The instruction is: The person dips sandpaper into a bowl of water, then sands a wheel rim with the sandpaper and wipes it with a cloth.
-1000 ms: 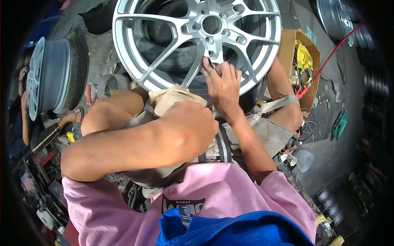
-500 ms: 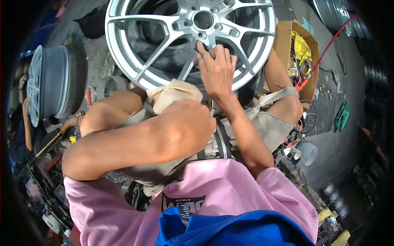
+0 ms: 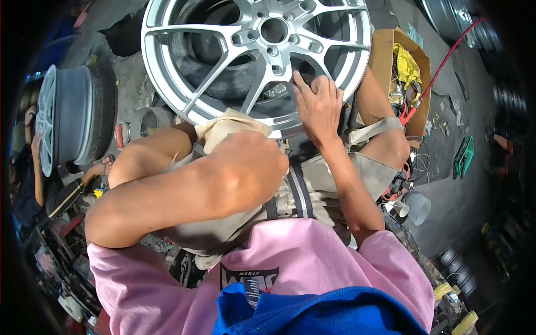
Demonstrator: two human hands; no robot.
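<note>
A silver multi-spoke alloy wheel (image 3: 218, 75) lies face up before me, with a dark tire (image 3: 237, 86) showing through its gaps. My right hand (image 3: 322, 109) is at the spoke on its near side. The index finger is stretched out with its tip at the spoke's edge, and the other fingers are partly bent; I see nothing held there. My left hand (image 3: 251, 162) is closed around a cream cloth (image 3: 226, 128), which bulges up against the wheel's near rim. The undersides of the left fingers are hidden.
At right, a cardboard box (image 3: 382, 61) holds a yellow bag (image 3: 407, 64) and tools, beside a red hose (image 3: 451, 49). Another wheel (image 3: 72, 114) stands at left, where a person's hand (image 3: 37, 142) touches it. A green tray (image 3: 463, 156) lies on the floor.
My right hand has moved right and slightly down, from near the hub to the spoke's right edge. The left hand stays on the cloth, and the wheel has shifted slightly left in view.
</note>
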